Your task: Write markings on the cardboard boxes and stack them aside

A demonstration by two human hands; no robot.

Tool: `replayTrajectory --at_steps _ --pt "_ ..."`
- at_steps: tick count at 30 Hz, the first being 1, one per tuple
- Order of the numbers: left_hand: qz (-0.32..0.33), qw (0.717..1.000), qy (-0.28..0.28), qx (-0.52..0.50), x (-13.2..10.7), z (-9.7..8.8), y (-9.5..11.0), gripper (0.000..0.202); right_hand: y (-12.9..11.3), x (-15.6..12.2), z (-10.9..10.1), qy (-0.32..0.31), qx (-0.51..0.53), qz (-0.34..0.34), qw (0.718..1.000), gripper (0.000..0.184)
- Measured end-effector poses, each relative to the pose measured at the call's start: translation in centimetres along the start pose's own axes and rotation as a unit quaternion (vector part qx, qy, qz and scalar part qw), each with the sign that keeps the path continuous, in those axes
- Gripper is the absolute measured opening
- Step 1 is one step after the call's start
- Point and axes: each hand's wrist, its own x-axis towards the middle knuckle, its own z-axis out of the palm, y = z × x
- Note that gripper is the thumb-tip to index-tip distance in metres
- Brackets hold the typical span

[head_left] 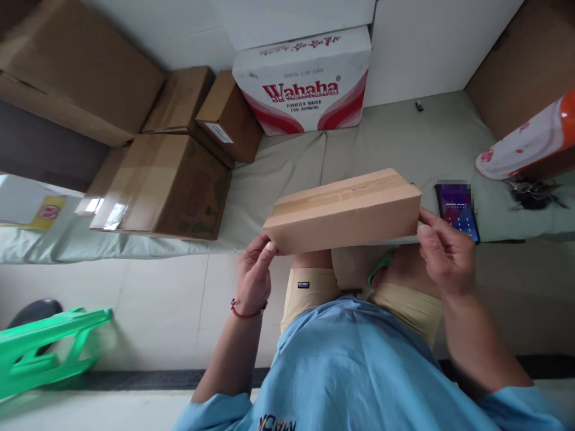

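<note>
A long brown cardboard box (345, 218) is held up at the near edge of the cloth-covered table, its taped side facing up and its right end tilted higher. My left hand (258, 266) pinches its lower left corner between thumb and fingers. At the opposite end, my right hand (447, 248) grips the lower right corner, with the fingertips partly hidden behind the box. A phone (457, 209) with a lit screen lies on the cloth just beyond my right hand.
Several cardboard boxes (157, 185) are stacked at the left. A white and red water carton (305, 90) stands at the back. On the right are a white and orange cylinder (523, 140) and a dark tangled item (534, 194). A green plastic stool (49, 353) is at lower left.
</note>
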Motion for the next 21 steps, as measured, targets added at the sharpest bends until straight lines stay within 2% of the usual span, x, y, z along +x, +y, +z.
replayTrajectory --at_steps 4,8,12,15,21 --pt "0.001 0.997 0.052 0.049 0.9 0.2 0.2 0.038 -0.6 0.8 -0.3 -0.010 -0.030 0.010 0.999 0.049" --pt "-0.016 0.981 0.102 0.163 2.4 0.4 0.8 0.035 -0.9 1.9 -0.4 -0.036 -0.073 0.001 0.997 0.050" --pt "0.010 0.958 0.086 0.275 3.4 0.6 1.5 0.044 -1.0 2.5 -0.1 0.009 -0.135 -0.004 0.991 0.039" --pt "0.013 0.939 0.077 0.335 3.8 0.6 1.9 0.055 -1.2 2.5 0.1 0.033 -0.144 0.001 0.989 0.033" --pt "0.006 0.931 0.085 0.355 4.5 0.0 1.5 0.064 -1.7 1.9 0.3 0.041 -0.164 0.009 0.986 0.033"
